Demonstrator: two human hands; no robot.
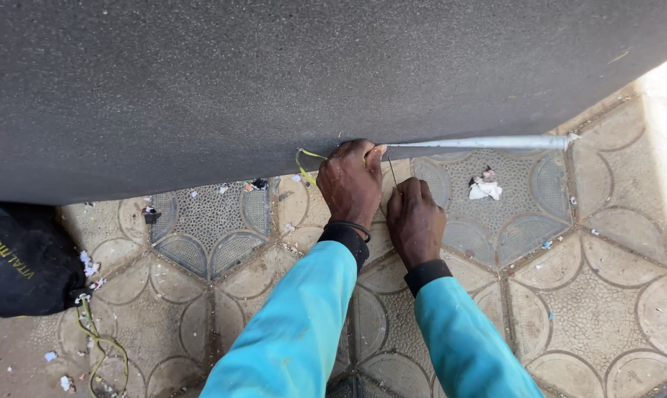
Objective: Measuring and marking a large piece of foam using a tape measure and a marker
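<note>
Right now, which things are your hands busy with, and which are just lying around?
In use:
left hand on the dark grey sheet
pale strip along its edge
right hand pinching a thin thread

Lying about:
white paper scrap
black bag
yellow-green cord

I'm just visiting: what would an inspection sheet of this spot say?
Surface: patterned paving tiles, dusty.
Job's things: large dark grey sheet over the tiles; a pale strip along its edge.
Clutter: white scraps, a black bag.
Hands: left hand pinches the sheet's edge at the strip's end; right hand closed beside it, contents unclear.
Cables: yellow-green cord by the bag.
Surroundings: nothing seen.
</note>
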